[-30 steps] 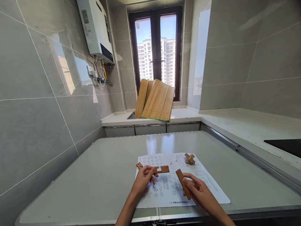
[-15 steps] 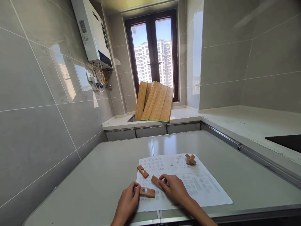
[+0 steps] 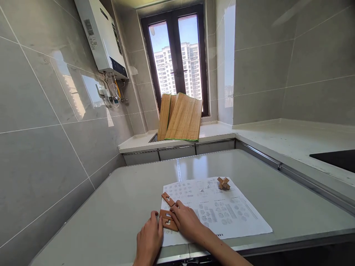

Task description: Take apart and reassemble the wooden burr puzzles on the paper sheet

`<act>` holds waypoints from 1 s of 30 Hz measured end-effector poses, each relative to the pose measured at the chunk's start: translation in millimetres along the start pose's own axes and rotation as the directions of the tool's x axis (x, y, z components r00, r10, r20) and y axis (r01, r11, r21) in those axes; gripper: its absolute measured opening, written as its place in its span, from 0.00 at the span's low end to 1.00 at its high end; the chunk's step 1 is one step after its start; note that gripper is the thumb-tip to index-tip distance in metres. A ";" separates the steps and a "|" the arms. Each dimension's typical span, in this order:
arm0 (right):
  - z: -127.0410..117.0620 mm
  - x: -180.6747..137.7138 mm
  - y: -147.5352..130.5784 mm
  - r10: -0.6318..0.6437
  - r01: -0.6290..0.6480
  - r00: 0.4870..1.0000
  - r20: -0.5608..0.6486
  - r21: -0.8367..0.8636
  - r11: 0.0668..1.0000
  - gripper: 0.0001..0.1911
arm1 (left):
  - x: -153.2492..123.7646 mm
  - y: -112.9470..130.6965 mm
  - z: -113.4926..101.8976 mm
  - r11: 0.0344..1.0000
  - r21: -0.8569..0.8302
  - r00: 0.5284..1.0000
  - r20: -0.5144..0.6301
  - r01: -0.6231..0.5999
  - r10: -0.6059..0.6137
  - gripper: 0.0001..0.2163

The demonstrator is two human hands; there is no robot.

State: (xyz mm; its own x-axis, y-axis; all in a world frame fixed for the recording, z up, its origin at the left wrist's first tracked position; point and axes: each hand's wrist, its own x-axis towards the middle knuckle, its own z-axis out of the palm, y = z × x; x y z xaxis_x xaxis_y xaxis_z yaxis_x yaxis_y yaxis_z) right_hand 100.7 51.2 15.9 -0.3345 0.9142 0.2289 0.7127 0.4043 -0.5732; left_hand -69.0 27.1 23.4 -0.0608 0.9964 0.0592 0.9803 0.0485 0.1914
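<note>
Two flat notched wooden puzzle pieces lie side by side on the printed sheet [image 3: 238,221], long edges together. My left hand [image 3: 149,236] grips the left end of the lower notched piece [image 3: 169,224], its thumb along that end. The fingers of my right hand [image 3: 187,220] are closed on the right end of the upper notched piece [image 3: 163,213], covering part of it. A third notched wooden piece [image 3: 167,198] lies just above, its lower end near my right fingertips. Toward the sheet's far right corner sits an interlocked wooden burr puzzle [image 3: 223,183].
The sheet lies on a pale folding table [image 3: 119,207] with a seam down its middle. Beyond the table run a white counter [image 3: 213,129] and a propped bamboo mat [image 3: 184,118]. A water heater [image 3: 102,40] hangs on the left wall.
My right hand has moved left and brought its piece against the one at my left hand. That lower piece now lies flatter, its notch showing. The view has shifted slightly.
</note>
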 end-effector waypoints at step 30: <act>-42.2 -104.8 98.2 0.320 -0.157 0.921 -0.223 0.540 0.827 0.18 | 36.9 -21.4 15.1 0.894 -0.194 0.888 -0.319 -0.403 0.331 0.17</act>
State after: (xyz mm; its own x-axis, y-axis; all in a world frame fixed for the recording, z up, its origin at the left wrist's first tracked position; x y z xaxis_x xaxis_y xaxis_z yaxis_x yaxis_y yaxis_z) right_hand 231.7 -3.7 -31.2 0.0580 0.9775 0.2029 0.3087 0.1757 -0.9348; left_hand -89.4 63.9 6.7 0.2109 0.8785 0.4287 0.8649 -0.3721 0.3370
